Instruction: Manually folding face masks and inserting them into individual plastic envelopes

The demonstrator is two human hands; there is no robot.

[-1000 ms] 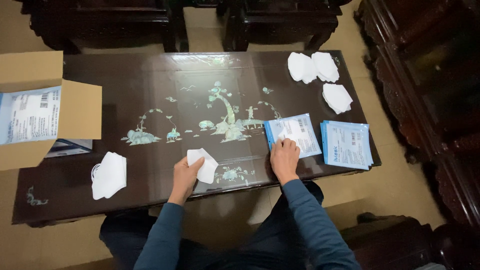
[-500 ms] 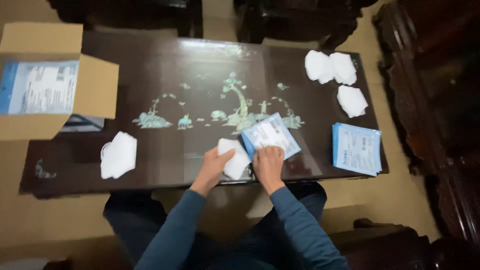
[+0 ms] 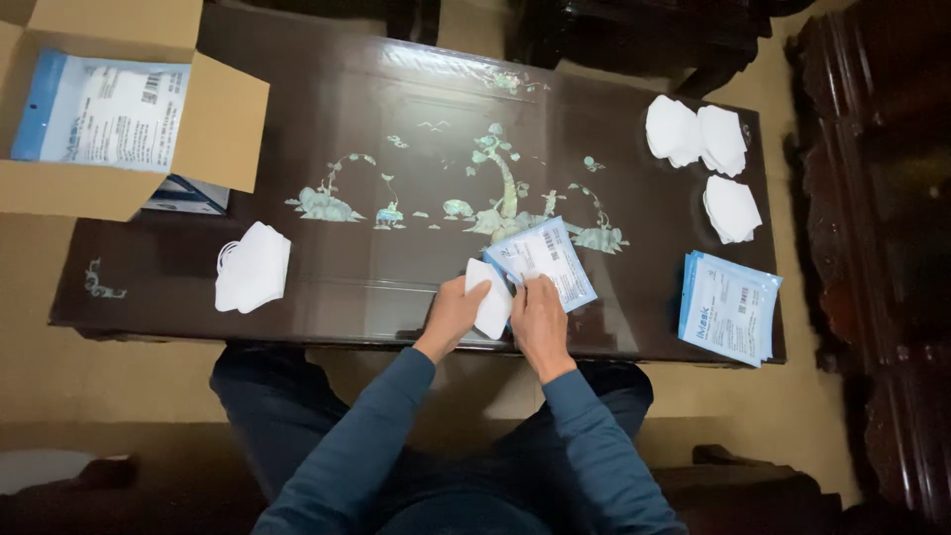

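My left hand (image 3: 451,315) pinches a folded white mask (image 3: 491,297), fingers closed on its near edge. My right hand (image 3: 540,319) grips the blue-and-white pouch (image 3: 543,262) at its near end; whether the mouth is parted under my thumb, I cannot tell. Mask and pouch touch, right between my fingertips at the near edge of the dark inlaid table (image 3: 396,109). To do this well I judge I should hold the pouch mouth open and keep the mask flat, leading with its folded edge so it does not crumple.

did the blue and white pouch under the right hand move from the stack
Yes. The pouch has slid left, away from the stack of pouches, toward the table's inlaid tree.
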